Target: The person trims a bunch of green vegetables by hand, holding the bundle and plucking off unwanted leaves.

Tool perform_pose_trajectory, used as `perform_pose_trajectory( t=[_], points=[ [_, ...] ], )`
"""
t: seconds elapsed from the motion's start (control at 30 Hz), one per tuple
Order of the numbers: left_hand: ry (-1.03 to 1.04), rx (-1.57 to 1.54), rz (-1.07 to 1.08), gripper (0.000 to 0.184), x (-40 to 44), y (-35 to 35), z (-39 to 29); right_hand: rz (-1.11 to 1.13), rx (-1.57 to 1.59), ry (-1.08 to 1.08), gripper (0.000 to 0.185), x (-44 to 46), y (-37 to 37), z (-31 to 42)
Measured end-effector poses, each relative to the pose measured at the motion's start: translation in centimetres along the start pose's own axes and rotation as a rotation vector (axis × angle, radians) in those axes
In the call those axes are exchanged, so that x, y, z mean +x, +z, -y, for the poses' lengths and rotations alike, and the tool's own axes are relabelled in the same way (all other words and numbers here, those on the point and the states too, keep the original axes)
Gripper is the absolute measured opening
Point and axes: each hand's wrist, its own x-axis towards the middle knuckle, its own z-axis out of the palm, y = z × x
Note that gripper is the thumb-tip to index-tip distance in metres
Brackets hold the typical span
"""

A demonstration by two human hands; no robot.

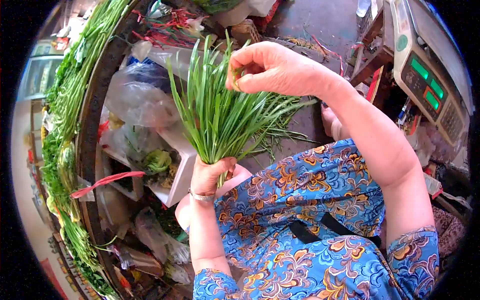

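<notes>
Blue patterned clothing [310,200]: spreads across the 4 to 6 o'clock side, printed with orange, brown and pale scrolls.
Curved worktop [89,127]: its dark edge sweeps along the 9 o'clock side; long heaped greens [67,107] lie along it.
Weighing scale [407,65]: stands tilted in view at 2 o'clock, its green number displays lit.
Green bunch [212,122]: just off the centre toward 11 o'clock; its narrow leaves fan out toward 12 and 1 o'clock, and its stems gather toward 6 o'clock in the left hand.
Clear plastic bags [140,95]: crumpled at 10 o'clock, beyond the leaves.
White box [177,180]: at 8 o'clock, just beside the left hand, one pale corner showing.
Right hand [265,67]: between 12 and 1 o'clock, at the upper leaves, thumb and fingers pinched together.
Left hand [212,175]: between 7 and 8 o'clock, clamped around the stems of the bunch.
Red strip [107,183]: between 8 and 9 o'clock, lying across the edge of the worktop.
Wristband [201,197]: silvery, around the left wrist.
Yellowish strand [235,84]: thin, held at the right hand's fingertips.
</notes>
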Motion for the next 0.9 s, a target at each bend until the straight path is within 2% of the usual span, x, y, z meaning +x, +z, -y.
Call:
perform_pose_trajectory(
  t=[0.07, 0.13, 0.2, 0.27, 0.4, 0.47, 0.53, 0.6, 0.73, 0.9],
  points=[
    [0.007, 0.027, -0.028, 0.021, 0.0, 0.3, -0.1, 0.091, 0.274, 0.159, 0.02, -0.2, 0.6, 0.5],
    [0.019, 0.035, -0.029, 0.021, -0.1, 0.4, -0.2, 0.141, 0.337, 0.163, 0.019, -0.1, 0.8, 0.5],
    [0.032, 0.042, -0.031, 0.021, -0.1, 0.4, -0.2, 0.135, 0.575, 0.23, 0.018, -0.1, 1.3, 0.6],
    [0.039, 0.047, -0.038, 0.022, -0.1, 0.4, 0.0, 0.153, 0.589, 0.259, 0.018, -0.2, 1.1, 0.5],
    [0.026, 0.014, -0.041, 0.021, 0.1, -0.2, 0.2, 0.114, 0.485, 0.319, 0.018, -0.2, 1.2, 0.3],
    [0.027, 0.009, -0.049, 0.019, 0.1, -0.5, 0.3, -0.005, 0.346, 0.282, 0.019, -0.2, 1.3, 0.0],
    [0.012, 0.008, -0.068, 0.017, -0.1, -0.2, -0.1, -0.013, 0.27, 0.226, 0.02, -0.3, 1.5, -0.8],
    [0.008, 0.012, -0.068, 0.017, -0.1, -0.1, -0.2, 0.029, -0.095, 0.108, 0.02, -0.3, 1.7, -1.1],
    [-0.005, 0.036, -0.061, 0.018, 0.0, -0.4, 0.0, 0.016, -0.486, -0.116, 0.016, -0.4, 2.5, -1.6],
    [0.001, 0.03, -0.085, 0.018, -0.1, 0.1, -0.3, 0.05, -0.623, -0.058, 0.016, -0.8, 3.1, -1.1]
  ],
)
